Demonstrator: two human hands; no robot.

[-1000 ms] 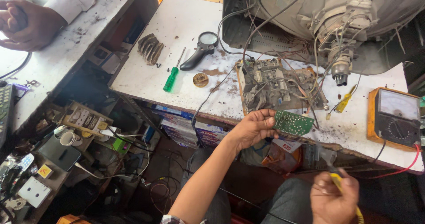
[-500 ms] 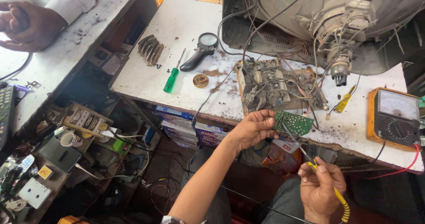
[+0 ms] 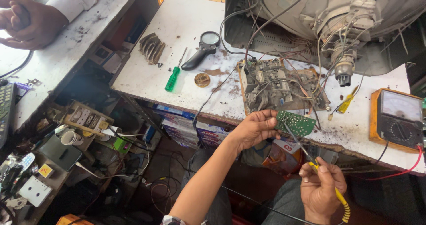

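While fingers (image 3: 266, 118) pinch green board (image 3: 296, 123), soldering iron (image 3: 310, 158) touches it.

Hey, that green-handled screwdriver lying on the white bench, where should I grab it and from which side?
Grip the green screwdriver by its thick green handle, the end nearer the bench's front edge, coming down from above. It lies flat, its thin metal shaft pointing away toward the magnifying glass. The handle is the bulkier part and seems to have bare bench on both sides for fingers.

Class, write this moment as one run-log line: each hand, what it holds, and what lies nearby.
left hand: holds small green circuit board | right hand: holds yellow-handled probe, tip at board | nearby: multimeter, green screwdriver
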